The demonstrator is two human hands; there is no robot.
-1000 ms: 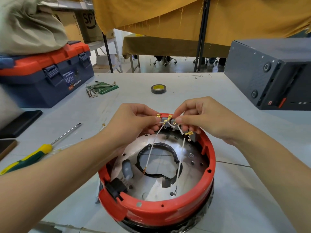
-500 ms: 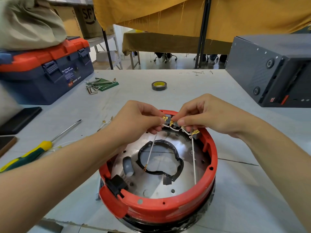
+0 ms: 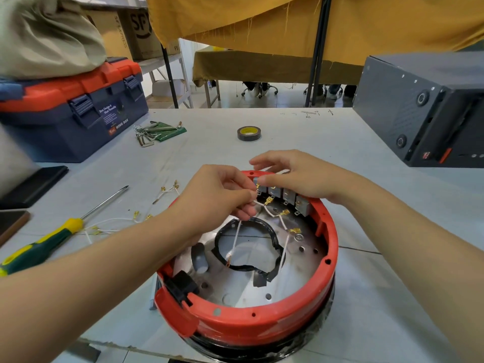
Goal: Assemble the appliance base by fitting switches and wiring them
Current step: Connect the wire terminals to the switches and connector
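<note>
My left hand point(image 3: 222, 195) pinches white wire point(image 3: 237, 237) at leftmost switch point(image 3: 258, 186); my right hand point(image 3: 301, 176) grips red base point(image 3: 262, 323) rim over switches, on worktop point(image 3: 340, 132).

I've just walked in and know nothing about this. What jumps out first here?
The round red plastic appliance base at the table's near edge, where two hands meet at its far rim. The left hand pinches a white wire with brass connectors beside a row of grey switches; the right hand rests over them. A yellow-and-green screwdriver lies to the left.
</note>
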